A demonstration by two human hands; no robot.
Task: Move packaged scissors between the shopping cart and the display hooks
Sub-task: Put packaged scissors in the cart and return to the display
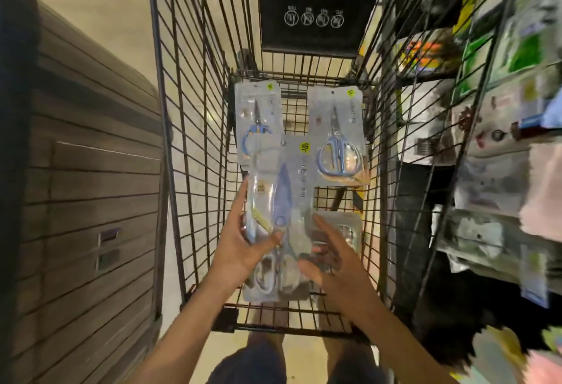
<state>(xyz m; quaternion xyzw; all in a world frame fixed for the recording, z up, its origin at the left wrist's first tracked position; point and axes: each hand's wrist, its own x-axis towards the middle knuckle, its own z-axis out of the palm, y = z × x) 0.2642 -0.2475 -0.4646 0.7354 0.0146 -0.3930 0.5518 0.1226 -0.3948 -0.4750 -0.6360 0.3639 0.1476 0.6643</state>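
Note:
A long clear pack of blue-bladed scissors [284, 201] is held over the wire shopping cart [194, 140]. My left hand [243, 240] grips the pack's left edge, thumb across its front. My right hand [331, 259] is at the pack's lower right side with fingers spread; whether it grips the pack is unclear. On the cart floor lie a pack with blue-handled scissors [337, 137] at the right and another pack [258, 116] at the far left, partly under the held one. A further pack [346, 228] peeks out behind my right hand.
Display racks with hanging packaged goods [498, 128] rise close on the right of the cart. A black sign panel [313, 15] fills the cart's far end. A dark slatted counter wall [85, 186] stands on the left. My legs show below the cart.

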